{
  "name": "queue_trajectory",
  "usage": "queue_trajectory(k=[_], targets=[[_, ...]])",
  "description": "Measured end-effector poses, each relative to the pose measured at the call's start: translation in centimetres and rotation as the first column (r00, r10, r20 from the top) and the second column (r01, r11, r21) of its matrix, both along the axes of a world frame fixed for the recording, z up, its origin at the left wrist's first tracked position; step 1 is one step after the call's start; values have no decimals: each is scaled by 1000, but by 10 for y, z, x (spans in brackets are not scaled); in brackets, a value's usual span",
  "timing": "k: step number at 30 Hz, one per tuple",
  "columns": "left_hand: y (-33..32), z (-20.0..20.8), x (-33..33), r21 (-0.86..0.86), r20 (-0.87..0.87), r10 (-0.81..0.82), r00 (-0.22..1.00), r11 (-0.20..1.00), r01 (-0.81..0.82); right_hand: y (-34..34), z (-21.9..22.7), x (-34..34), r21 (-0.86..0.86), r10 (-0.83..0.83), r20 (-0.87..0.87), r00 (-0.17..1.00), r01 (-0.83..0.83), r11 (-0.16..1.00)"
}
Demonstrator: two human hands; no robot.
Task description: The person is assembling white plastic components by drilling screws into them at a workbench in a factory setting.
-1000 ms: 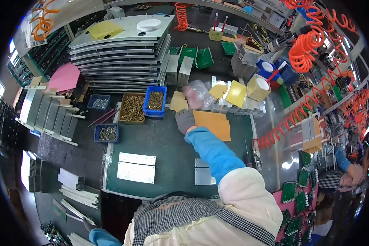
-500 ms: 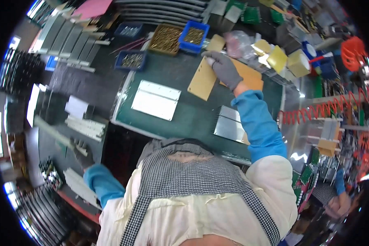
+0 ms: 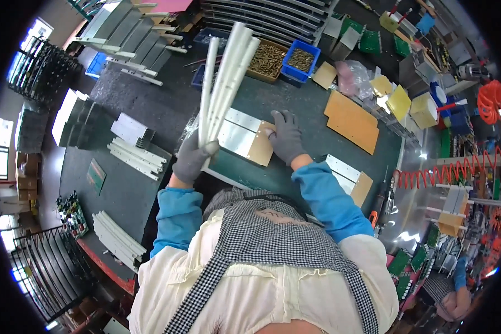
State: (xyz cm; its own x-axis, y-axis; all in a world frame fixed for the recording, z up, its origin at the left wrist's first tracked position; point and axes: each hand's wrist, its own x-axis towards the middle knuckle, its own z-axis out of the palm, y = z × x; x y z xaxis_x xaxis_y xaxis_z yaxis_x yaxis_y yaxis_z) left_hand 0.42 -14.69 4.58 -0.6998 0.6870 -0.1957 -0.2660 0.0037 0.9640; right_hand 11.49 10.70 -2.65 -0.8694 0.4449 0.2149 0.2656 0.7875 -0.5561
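My left hand (image 3: 189,161), in a grey glove, is closed round the lower ends of several long white strips (image 3: 228,78), which stick up and fan apart slightly. My gloved right hand (image 3: 288,138) grips the right edge of a tan board (image 3: 261,147), its thumb on the board's face. This board lies over the right part of a silver metal plate (image 3: 238,133) on the green worktable. The strips hide the plate's left side.
An orange-tan sheet (image 3: 352,119) lies to the right, and another metal plate (image 3: 342,172) nearer me. Blue bin (image 3: 300,60) and brown tray (image 3: 265,58) of small metal parts stand at the back. White strips (image 3: 134,157) lie on the left table. A red coiled hose (image 3: 448,168) hangs at right.
My left hand has come from the left table to the worktable, raising the strips. My right hand has brought the tan board left and nearer, onto the metal plate. The view has shifted.
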Motion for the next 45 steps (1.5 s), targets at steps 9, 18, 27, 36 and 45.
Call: queue_trajectory(k=[9,18,27,36,45], targets=[[59,0,39,-78,85,-404,911,909,410,29,96,41,-906,-99,-400,911,-377,194],[89,11,73,-65,226,-544,808,819,570,36,87,90,-948,-390,-276,878,-316,-40],[69,-7,72,-75,116,-518,847,846,528,20,86,92,-985,-401,-172,900,-166,50],[4,-24,27,-280,146,-152,978,942,188,19,124,79,-891,-506,-439,742,-288,351],[-21,-65,-21,-553,111,-167,980,809,200,0,135,88,-532,-153,-635,757,-285,797]])
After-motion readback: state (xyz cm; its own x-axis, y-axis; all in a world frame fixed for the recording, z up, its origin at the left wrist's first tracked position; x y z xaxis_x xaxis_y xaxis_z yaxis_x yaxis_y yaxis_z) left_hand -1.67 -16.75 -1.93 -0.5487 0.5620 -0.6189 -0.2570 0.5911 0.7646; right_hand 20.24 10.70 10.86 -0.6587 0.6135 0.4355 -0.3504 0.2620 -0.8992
